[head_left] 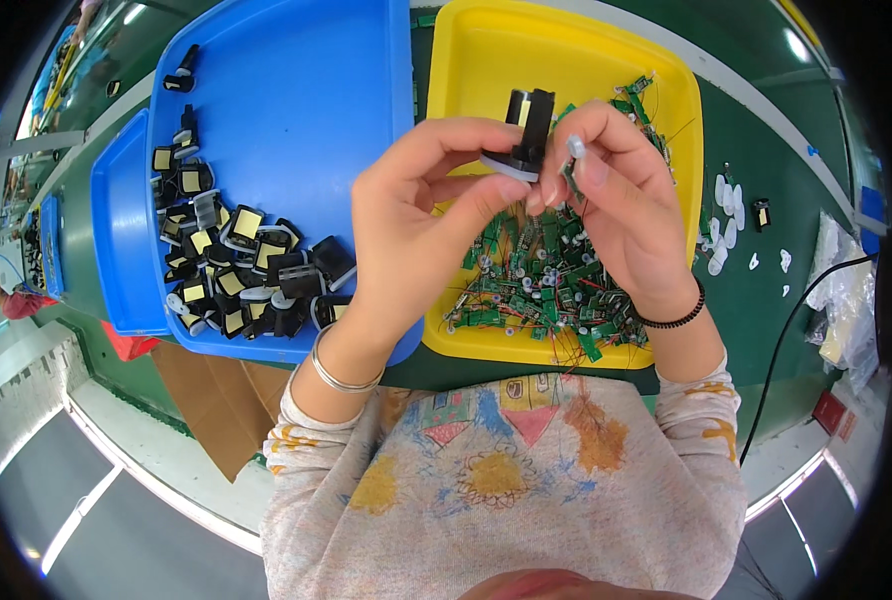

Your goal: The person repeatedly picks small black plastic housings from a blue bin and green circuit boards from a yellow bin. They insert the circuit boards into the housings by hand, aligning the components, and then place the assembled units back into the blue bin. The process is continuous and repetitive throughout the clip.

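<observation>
a green bench [756, 200] is covered by a blue tray [296, 90] beside a yellow tray [486, 50]; small white pieces [728, 215] and a black cable [796, 320] are laid at its right.

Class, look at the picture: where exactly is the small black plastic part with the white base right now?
In the head view the black plastic part is pinched between left hand and right hand, above the yellow tray.

The scene is brightly and evenly lit from overhead. Glare is thrown on the yellow tray [486, 60] and blue tray [296, 90]. Shadows are soft. Straight edges are bent toward the black-vignetted rim.
</observation>
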Demonstrator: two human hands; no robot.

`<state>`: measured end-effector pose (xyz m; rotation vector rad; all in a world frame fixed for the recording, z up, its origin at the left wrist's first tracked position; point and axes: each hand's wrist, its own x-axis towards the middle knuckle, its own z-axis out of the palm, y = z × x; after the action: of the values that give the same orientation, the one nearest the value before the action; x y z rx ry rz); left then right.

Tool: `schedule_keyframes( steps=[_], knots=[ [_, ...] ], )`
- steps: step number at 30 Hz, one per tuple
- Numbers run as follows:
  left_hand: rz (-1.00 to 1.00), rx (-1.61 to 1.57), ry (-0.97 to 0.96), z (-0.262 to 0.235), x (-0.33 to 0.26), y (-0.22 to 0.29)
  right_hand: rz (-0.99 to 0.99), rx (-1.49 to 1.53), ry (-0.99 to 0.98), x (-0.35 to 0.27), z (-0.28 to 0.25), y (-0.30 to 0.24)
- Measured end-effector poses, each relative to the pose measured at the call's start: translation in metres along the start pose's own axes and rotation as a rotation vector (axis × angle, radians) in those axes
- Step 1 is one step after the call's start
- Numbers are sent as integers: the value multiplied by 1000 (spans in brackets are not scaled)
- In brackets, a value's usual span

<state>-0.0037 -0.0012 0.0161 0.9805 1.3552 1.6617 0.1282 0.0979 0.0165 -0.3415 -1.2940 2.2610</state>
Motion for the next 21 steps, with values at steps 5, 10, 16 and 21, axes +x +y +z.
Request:
schedule_keyframes(
  steps=[5, 10, 16, 21],
  knots=[
    [71, 190, -52, -1, 1, -6, -91, -88, 55, -5, -2, 7],
    [-33, -23, -3, 3, -1, -8, -516, -867, 224, -7, -5, 8],
    [6, -62, -28, 4, 0, -11, -675, -992, 259, -3, -7, 12],
    [46, -25, -3, 6, -3, -11, -756, -1117, 254, -4, -6, 11]
  ],
)
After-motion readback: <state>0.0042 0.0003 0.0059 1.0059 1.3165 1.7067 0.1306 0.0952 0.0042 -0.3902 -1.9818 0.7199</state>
